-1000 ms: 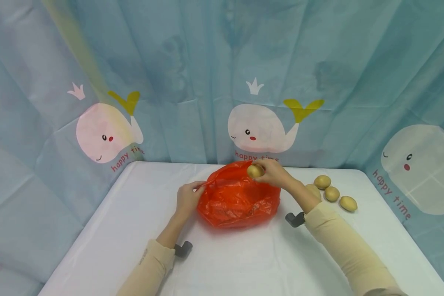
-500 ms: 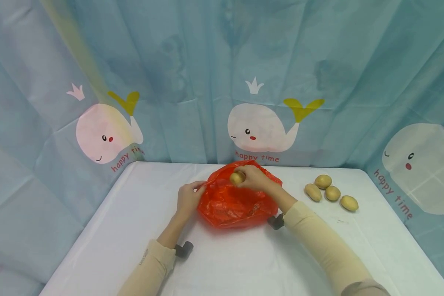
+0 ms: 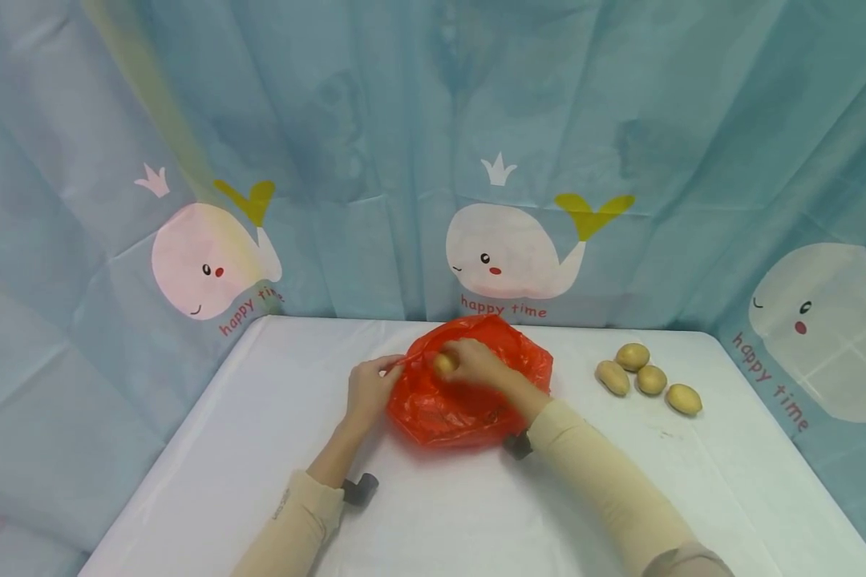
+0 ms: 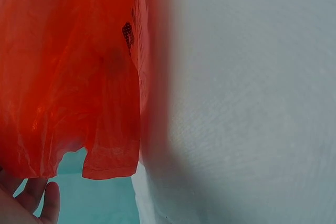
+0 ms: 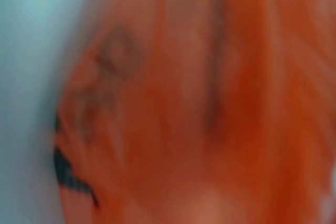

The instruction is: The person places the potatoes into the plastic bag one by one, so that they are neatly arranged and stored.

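A red plastic bag (image 3: pixel 433 413) lies near the back middle of the white table, its mouth spread. At its left edge my left hand (image 3: pixel 366 393) pinches the rim; the left wrist view shows the fingers (image 4: pixel 51 200) beside the bag's handle cut-out. Inside the mouth, my right hand (image 3: pixel 474 365) grips a potato (image 3: pixel 444 365), which the fingers partly cover. Blurred red film (image 5: pixel 173 129) fills most of the right wrist view, with the right hand out of sight there. The bag's inner bottom is hidden in the head view.
Several potatoes, among them a long one (image 3: pixel 612 377) and a round one (image 3: pixel 684 398), lie together at the back right of the white table (image 3: pixel 433 513). A blue curtain (image 3: pixel 375 160) with printed whales hangs just behind the table's back edge.
My right hand has moved left and down with the potato, from above the bag's right side into its mouth. My left hand stays at the rim.
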Motion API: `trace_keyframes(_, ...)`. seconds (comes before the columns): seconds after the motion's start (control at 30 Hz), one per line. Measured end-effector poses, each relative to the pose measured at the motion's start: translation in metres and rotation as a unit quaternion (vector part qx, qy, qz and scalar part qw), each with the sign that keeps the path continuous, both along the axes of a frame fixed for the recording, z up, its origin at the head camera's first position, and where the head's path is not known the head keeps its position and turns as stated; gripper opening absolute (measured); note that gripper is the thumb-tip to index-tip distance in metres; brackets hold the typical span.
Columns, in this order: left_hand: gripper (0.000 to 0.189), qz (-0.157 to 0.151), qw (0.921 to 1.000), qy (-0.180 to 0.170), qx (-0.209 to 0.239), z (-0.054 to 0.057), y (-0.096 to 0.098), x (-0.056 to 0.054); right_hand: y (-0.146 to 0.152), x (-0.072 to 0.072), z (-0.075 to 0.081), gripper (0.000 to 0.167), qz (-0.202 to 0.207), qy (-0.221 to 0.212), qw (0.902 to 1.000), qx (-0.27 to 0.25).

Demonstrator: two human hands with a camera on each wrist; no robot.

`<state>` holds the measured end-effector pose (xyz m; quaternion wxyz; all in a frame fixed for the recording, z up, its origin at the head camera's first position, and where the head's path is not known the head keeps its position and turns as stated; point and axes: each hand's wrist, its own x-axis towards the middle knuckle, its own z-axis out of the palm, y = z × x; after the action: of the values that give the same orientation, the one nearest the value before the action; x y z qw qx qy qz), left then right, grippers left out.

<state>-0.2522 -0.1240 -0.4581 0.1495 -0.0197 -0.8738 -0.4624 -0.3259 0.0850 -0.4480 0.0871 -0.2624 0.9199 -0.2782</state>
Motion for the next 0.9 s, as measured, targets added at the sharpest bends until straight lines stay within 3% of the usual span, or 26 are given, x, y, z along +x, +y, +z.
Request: trace_keyframes(0.9, 0.023, -0.001, 0.9999, 0.0, -0.01, -0.001, -0.005, 0.0, -0.014, 0.006, -0.011, 0.059, -0.017, 0.003, 0.998, 0.061)
